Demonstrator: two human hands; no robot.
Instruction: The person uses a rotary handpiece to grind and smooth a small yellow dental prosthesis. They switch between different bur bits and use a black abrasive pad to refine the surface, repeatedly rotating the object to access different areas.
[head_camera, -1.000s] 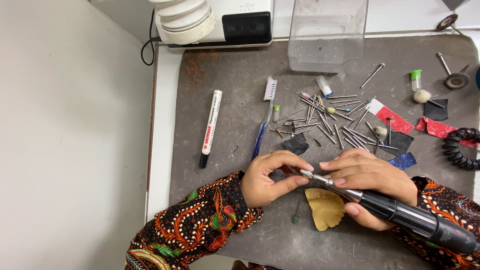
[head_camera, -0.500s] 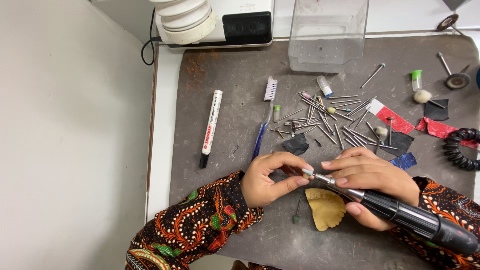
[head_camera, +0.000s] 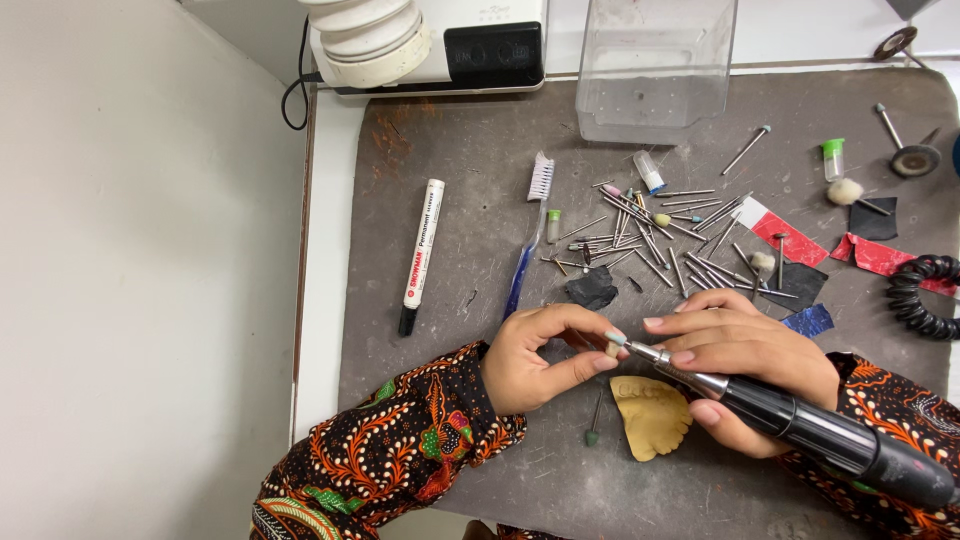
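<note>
Nothing has shifted: both hands (head_camera: 640, 350) grip a black rotary handpiece (head_camera: 800, 425) over the scuffed grey mat (head_camera: 450, 180) beside a pale wall (head_camera: 140, 270).

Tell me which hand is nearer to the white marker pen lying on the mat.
Left. The left hand sits just right of the white marker pen, below its level, not touching it. The right hand, gripping the black rotary handpiece, lies farther right, beyond the left hand.
</note>
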